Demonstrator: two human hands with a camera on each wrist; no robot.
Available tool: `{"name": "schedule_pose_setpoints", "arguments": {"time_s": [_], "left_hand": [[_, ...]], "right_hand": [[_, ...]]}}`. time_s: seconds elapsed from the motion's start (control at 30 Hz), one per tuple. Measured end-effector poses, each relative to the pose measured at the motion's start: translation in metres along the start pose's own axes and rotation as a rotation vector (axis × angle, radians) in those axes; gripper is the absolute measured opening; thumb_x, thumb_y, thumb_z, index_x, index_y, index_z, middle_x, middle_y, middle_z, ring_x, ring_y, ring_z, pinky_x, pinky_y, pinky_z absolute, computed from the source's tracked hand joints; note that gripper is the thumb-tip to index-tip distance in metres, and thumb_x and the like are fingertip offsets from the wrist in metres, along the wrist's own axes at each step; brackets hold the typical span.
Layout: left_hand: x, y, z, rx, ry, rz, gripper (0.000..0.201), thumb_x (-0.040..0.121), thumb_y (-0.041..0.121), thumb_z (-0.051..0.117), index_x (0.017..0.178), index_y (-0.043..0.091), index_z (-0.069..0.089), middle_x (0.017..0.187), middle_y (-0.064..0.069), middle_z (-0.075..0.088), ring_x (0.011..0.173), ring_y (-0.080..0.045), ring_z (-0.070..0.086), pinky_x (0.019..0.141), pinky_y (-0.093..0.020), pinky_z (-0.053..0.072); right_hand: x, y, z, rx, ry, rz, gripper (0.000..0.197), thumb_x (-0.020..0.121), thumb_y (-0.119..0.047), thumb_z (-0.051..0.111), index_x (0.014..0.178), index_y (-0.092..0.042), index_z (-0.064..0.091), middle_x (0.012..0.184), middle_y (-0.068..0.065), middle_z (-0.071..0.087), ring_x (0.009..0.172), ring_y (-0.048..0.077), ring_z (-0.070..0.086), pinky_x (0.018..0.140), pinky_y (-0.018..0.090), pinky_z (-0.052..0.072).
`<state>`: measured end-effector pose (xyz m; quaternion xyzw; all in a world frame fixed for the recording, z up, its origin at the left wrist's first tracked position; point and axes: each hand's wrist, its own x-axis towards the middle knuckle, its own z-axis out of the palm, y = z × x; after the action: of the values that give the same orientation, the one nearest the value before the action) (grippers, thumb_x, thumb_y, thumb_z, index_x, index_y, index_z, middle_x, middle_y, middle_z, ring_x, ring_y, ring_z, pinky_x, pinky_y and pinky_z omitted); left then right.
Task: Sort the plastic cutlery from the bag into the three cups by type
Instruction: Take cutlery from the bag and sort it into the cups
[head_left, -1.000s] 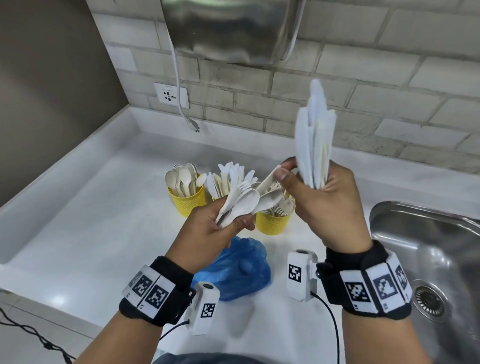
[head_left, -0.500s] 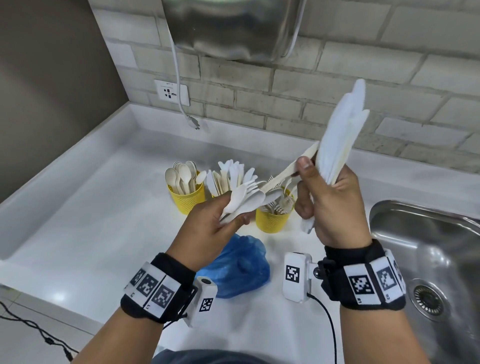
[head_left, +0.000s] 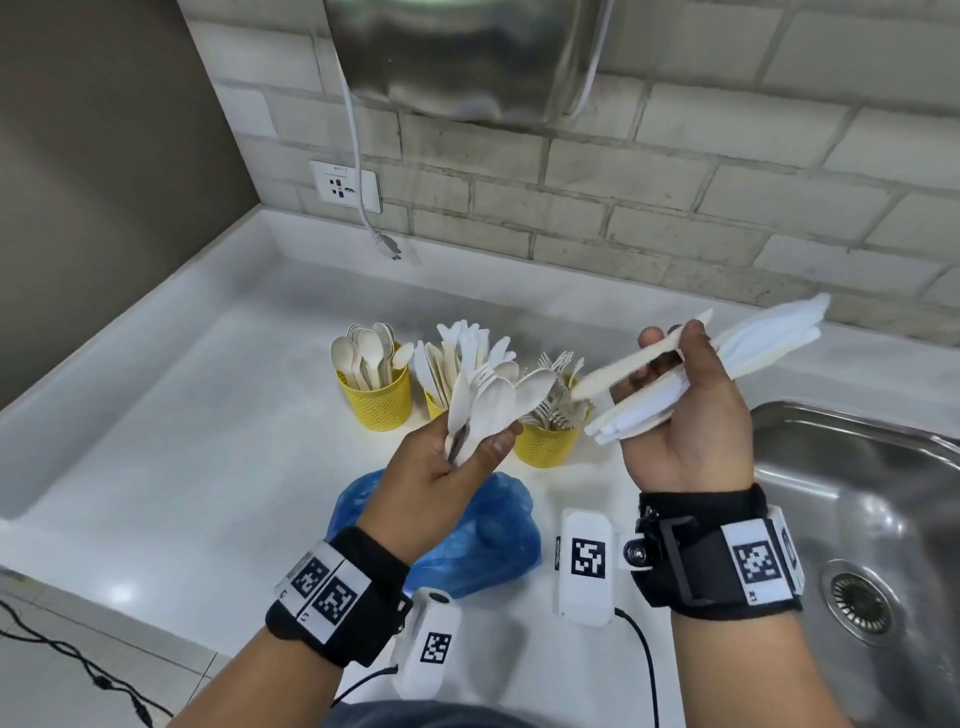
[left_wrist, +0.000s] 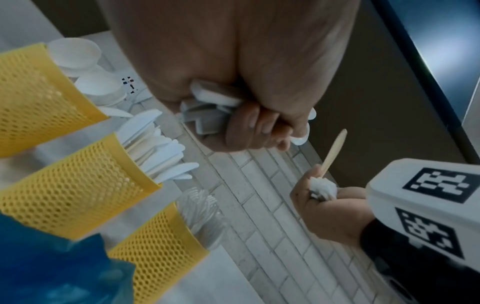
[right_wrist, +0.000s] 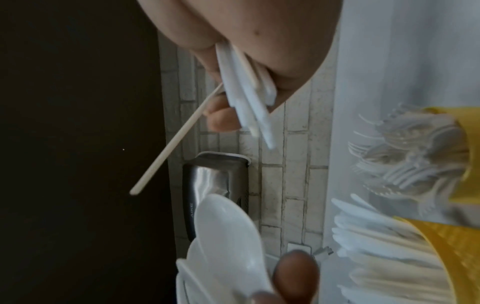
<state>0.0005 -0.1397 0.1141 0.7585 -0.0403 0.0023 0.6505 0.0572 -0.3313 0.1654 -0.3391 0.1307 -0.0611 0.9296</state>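
Head view, fingers outward. Right hand (head_left: 685, 415): thumb and fingertips pinching one cream knife (head_left: 641, 361) crosswise, remaining fingers curled round a bundle of white knives (head_left: 748, 348) lying across the palm, tips toward the wall. Left hand (head_left: 441, 467): fingers and thumb closed round the handles of a mixed bunch (head_left: 488, 400) fanned upward, spoons foremost, at least one fork among them. Behind the hands, on the white counter (head_left: 182, 441), three yellow mesh cups in a row: spoon cup (head_left: 376, 397) leftmost, knife cup (head_left: 434, 405) in the middle, fork cup (head_left: 545, 444) rightmost, nearest the steel sink (head_left: 857, 493). Blue bag (head_left: 483, 540) slumped on the counter below the left wrist.

Progress, as a judgement: well advanced, each cup already well filled with its own type; left to do, the knives into the middle cup, then the spoons and forks split between the outer cups.

Hidden or unclear: bag interior not visible, so any remaining contents unknown; exact make-up of the left-hand bunch hard to read; middle cup mostly covered by that bunch; wrist views blurred, palms filling much of each picture. Also present: wall socket (head_left: 345, 186), brick wall, metal appliance above.
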Motion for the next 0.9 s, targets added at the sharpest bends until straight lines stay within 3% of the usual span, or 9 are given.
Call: {"name": "schedule_pose_setpoints", "arguments": {"time_s": [0.07,0.1,0.17,0.23,0.37,0.57,0.77,0.83,0.9], "left_hand": [[0.001,-0.003,0.002,-0.025,-0.008,-0.033,0.065,0.089,0.059,0.063,0.102,-0.005,0.067,0.054,0.007,0.031,0.049,-0.008,0.035,0.054,-0.022,0.033],[0.002,-0.001,0.003,-0.054,-0.005,-0.055,0.078,0.087,0.066,0.064,0.098,-0.01,0.06,0.056,-0.002,0.029,0.051,-0.017,0.029,0.052,-0.03,0.027],[0.003,0.001,0.005,-0.167,-0.019,-0.084,0.069,0.092,0.06,0.063,0.086,-0.007,0.051,0.062,-0.011,0.021,0.053,-0.021,0.02,0.049,-0.034,0.02],[0.005,0.003,0.005,-0.239,-0.036,-0.121,0.044,0.097,0.045,0.059,0.075,0.009,0.047,0.063,-0.01,0.018,0.053,-0.02,0.016,0.047,-0.031,0.017],[0.007,-0.002,0.004,-0.229,-0.06,-0.184,0.037,0.103,0.035,0.054,0.068,0.022,0.051,0.057,-0.002,0.03,0.048,-0.017,0.025,0.047,-0.03,0.02],[0.009,-0.012,0.003,-0.335,-0.004,-0.316,0.027,0.106,0.027,0.052,0.113,0.001,0.059,0.089,-0.015,0.074,0.062,-0.024,0.07,0.051,-0.029,0.054],[0.015,-0.009,0.004,-0.605,0.118,-0.452,0.034,0.107,0.021,0.053,0.123,-0.007,0.06,0.106,-0.033,0.072,0.086,-0.035,0.077,0.077,-0.042,0.065],[0.015,-0.006,0.002,-0.677,0.094,-0.443,0.037,0.106,0.023,0.054,0.129,-0.005,0.061,0.105,-0.034,0.071,0.082,-0.033,0.075,0.071,-0.04,0.064],[0.015,0.0,0.001,-0.72,0.053,-0.42,0.037,0.105,0.023,0.054,0.133,-0.001,0.062,0.087,-0.017,0.074,0.067,-0.022,0.072,0.057,-0.03,0.059]], "right_hand": [[0.0,0.005,0.0,0.046,0.024,0.019,0.017,0.104,-0.026,0.054,0.088,-0.019,0.054,0.067,0.0,0.056,0.057,0.016,0.057,0.06,0.027,0.056],[0.0,0.008,0.0,0.053,0.037,0.026,0.016,0.104,-0.026,0.054,0.09,-0.019,0.053,0.066,0.0,0.052,0.058,0.017,0.056,0.06,0.028,0.056],[-0.002,0.015,0.002,0.062,0.037,0.031,0.011,0.105,-0.027,0.054,0.096,-0.021,0.051,0.066,0.0,0.048,0.053,0.015,0.05,0.053,0.026,0.052],[-0.004,0.021,0.004,0.063,0.006,0.027,0.009,0.105,-0.028,0.055,0.099,-0.023,0.051,0.065,-0.002,0.043,0.046,0.01,0.041,0.044,0.021,0.042],[-0.008,0.033,0.009,0.032,-0.066,0.034,0.012,0.101,-0.027,0.058,0.097,-0.016,0.061,0.061,-0.005,0.034,0.041,0.005,0.035,0.039,0.019,0.035],[-0.013,0.049,0.015,-0.152,-0.149,-0.191,0.011,0.102,-0.022,0.06,0.096,-0.015,0.066,0.064,0.002,0.05,0.05,0.019,0.049,0.053,0.029,0.046],[-0.027,0.068,0.02,-0.455,-0.354,-0.417,0.013,0.09,-0.017,0.074,0.087,-0.029,0.072,0.069,0.0,0.063,0.05,0.021,0.047,0.054,0.034,0.043],[-0.031,0.075,0.018,-0.521,-0.403,-0.399,0.018,0.087,-0.016,0.077,0.08,-0.031,0.069,0.068,-0.005,0.065,0.054,0.013,0.055,0.057,0.028,0.047],[-0.034,0.084,0.014,-0.566,-0.428,-0.336,0.03,0.087,-0.01,0.078,0.069,-0.027,0.063,0.059,-0.009,0.06,0.055,0.006,0.057,0.056,0.024,0.05]]}}
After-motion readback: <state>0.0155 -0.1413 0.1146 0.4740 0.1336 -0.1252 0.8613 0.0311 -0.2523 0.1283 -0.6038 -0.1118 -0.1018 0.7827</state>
